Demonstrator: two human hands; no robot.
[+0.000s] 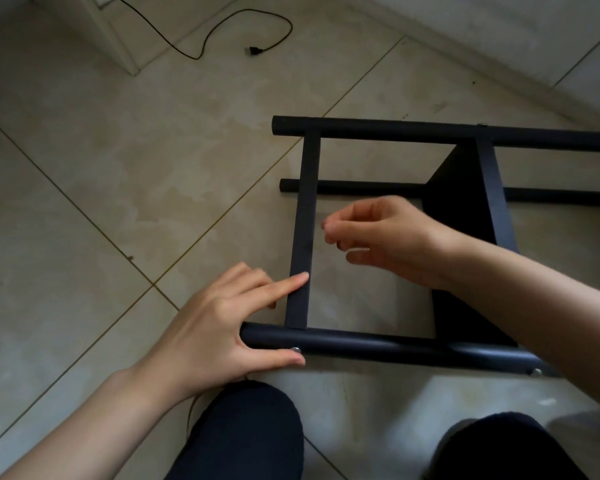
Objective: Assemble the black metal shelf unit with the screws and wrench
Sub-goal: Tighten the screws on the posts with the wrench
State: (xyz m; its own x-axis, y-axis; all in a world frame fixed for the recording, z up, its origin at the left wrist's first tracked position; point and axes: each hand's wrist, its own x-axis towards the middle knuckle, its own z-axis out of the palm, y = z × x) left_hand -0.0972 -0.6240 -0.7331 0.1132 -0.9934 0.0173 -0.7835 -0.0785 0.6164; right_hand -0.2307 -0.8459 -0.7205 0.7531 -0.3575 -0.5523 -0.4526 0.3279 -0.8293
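The black metal shelf unit (378,131) lies on its side on the tiled floor. My left hand (219,327) grips the end of its near round tube (361,344), thumb under the tube beside a silver screw head (296,349), index finger stretched along the flat crossbar (305,209). My right hand (381,233) hovers over the frame's opening with its fingers curled and thumb against the fingertips; it is blurred, and whether it holds anything is unclear. A second screw head (536,371) shows further right on the same tube. A black shelf panel (461,192) stands inside the frame. No wrench is in view.
My two knees in dark trousers (243,434) (499,448) are at the bottom edge, close to the near tube. A black cable with a plug (253,50) lies on the floor at the far left, by a white post (118,39). A white wall base runs along the upper right.
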